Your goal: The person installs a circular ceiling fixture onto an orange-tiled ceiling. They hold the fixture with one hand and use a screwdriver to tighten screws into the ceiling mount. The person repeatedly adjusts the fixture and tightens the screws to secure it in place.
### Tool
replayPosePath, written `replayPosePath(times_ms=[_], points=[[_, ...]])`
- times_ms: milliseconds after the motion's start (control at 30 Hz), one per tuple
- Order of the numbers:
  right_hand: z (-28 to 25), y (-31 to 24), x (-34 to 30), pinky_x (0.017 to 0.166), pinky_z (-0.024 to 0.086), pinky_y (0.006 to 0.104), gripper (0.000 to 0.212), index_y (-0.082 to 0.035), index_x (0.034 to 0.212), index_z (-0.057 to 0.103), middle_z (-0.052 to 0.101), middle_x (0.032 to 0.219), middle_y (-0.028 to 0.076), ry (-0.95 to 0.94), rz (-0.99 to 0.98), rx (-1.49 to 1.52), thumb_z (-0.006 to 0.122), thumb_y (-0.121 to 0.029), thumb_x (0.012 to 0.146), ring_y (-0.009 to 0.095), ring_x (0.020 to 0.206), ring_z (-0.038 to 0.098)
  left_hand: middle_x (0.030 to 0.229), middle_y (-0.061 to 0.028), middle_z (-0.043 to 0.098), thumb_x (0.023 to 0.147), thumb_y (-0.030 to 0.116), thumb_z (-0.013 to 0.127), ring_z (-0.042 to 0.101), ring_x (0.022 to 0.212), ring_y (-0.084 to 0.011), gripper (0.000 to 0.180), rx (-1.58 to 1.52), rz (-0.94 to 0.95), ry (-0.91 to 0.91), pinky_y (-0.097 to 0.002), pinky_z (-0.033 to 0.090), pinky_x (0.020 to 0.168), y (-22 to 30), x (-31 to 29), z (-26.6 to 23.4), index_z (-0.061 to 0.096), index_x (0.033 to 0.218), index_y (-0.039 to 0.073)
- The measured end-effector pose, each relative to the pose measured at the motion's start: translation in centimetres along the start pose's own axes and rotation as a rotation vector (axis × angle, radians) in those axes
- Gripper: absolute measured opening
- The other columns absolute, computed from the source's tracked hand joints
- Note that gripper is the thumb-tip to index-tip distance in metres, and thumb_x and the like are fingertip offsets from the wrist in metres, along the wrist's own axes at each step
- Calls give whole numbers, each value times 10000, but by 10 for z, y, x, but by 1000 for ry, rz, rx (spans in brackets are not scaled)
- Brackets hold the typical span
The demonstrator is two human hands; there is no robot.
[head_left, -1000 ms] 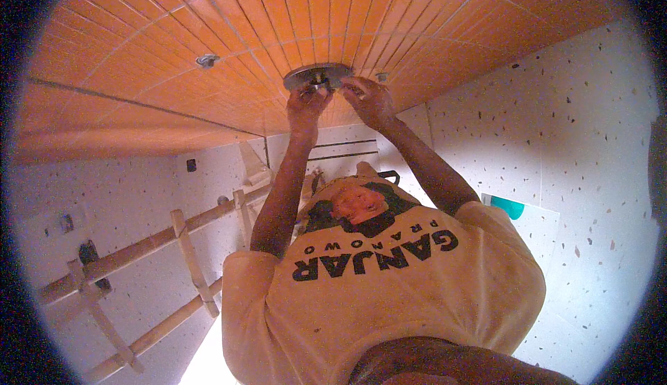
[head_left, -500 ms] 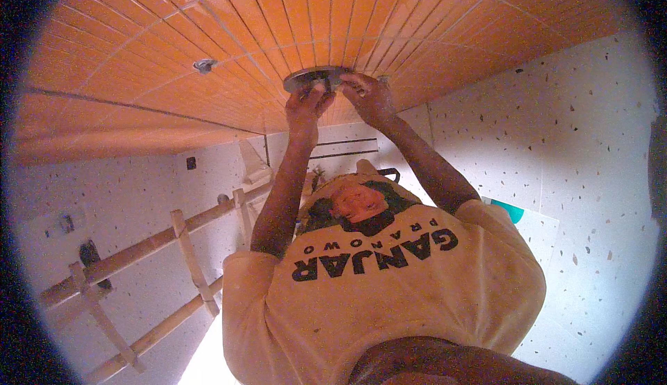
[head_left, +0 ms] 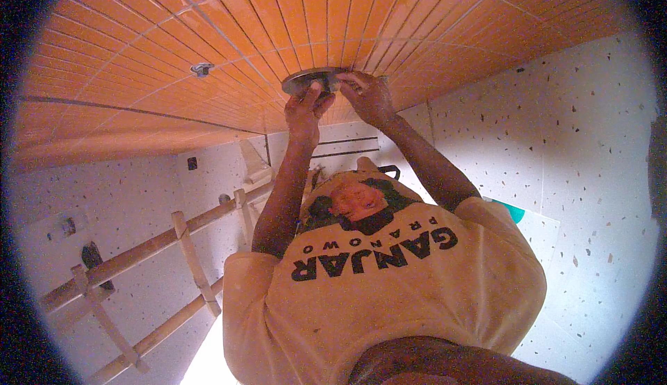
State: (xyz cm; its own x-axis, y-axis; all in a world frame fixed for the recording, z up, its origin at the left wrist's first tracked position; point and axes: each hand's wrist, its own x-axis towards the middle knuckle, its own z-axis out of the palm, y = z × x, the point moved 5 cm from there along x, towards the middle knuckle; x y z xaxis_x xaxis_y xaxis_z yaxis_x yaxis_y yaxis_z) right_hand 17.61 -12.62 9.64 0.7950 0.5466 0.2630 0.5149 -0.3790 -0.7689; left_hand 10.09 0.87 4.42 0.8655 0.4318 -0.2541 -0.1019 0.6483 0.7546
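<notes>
A round, flat grey metal plate point(head_left: 297, 81) sits against the orange tiled wall point(head_left: 292, 10), with a raised fitting at its middle partly hidden by fingers. My left hand point(head_left: 302, 116) grips the plate from below, thumb up against the fitting and fingers curled beneath. At the right rim, my right hand point(head_left: 372, 100) has its fingers bent and pressed together against the plate. Whether something small is between those fingertips cannot be made out. Both forearms reach up toward the wall.
A small metal pipe fitting point(head_left: 202, 70) sticks out of the orange wall left of the plate. A wooden ladder point(head_left: 153, 246) leans at the left. The speckled white wall point(head_left: 507, 128) rises on the right, with a green patch point(head_left: 513, 211) low down beside my sleeve.
My hands stay at the plate. The left thumb and right fingers have shifted very slightly, and the whole view has moved a little.
</notes>
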Motion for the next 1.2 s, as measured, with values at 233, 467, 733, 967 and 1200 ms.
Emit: replayPosePath(times_ms=[233, 467, 733, 967, 1200], points=[[4, 6, 4, 695, 547, 334, 228, -60, 1045, 654, 678, 1007, 117, 7, -20, -26, 622, -214, 881, 245, 836, 671, 936, -94, 643, 837, 181, 696, 657, 789, -210, 281, 32, 20, 84, -319, 589, 716, -3, 3, -2, 580, 1017, -1], [5, 4, 5, 700, 545, 335, 207, -51, 1012, 659, 682, 975, 134, 4, -17, -62, 621, -206, 882, 251, 838, 672, 958, -99, 643, 842, 179, 689, 653, 809, -208, 299, 46, -26, 92, -323, 588, 728, -8, 10, -8, 575, 1044, -10], [1, -1, 3, 771, 522, 370, 200, -57, 1003, 664, 671, 988, 147, 25, -81, 3, 617, -209, 883, 290, 904, 653, 1020, -114, 617, 861, 176, 662, 630, 909, -214, 304, 190, 42, 49, -334, 574, 798, 0, 2, -2, 562, 1064, -28], [4, 1, 0, 836, 498, 428, 214, -88, 1021, 662, 645, 1027, 148, 5, -150, -208, 630, -238, 872, 332, 979, 607, 941, -173, 633, 902, 282, 604, 613, 844, -331, 301, 679, 377, -39, -385, 506, 722, -2, 2, -9, 603, 1039, 14], [4, -3, 4, 774, 500, 449, 199, -98, 1017, 651, 609, 1001, 127, 16, -195, -394, 623, -213, 857, 321, 961, 589, 1042, -130, 614, 846, 130, 658, 627, 932, -239, 318, 435, 251, -2, -375, 551, 848, 0, -3, -2, 543, 1097, -28]])
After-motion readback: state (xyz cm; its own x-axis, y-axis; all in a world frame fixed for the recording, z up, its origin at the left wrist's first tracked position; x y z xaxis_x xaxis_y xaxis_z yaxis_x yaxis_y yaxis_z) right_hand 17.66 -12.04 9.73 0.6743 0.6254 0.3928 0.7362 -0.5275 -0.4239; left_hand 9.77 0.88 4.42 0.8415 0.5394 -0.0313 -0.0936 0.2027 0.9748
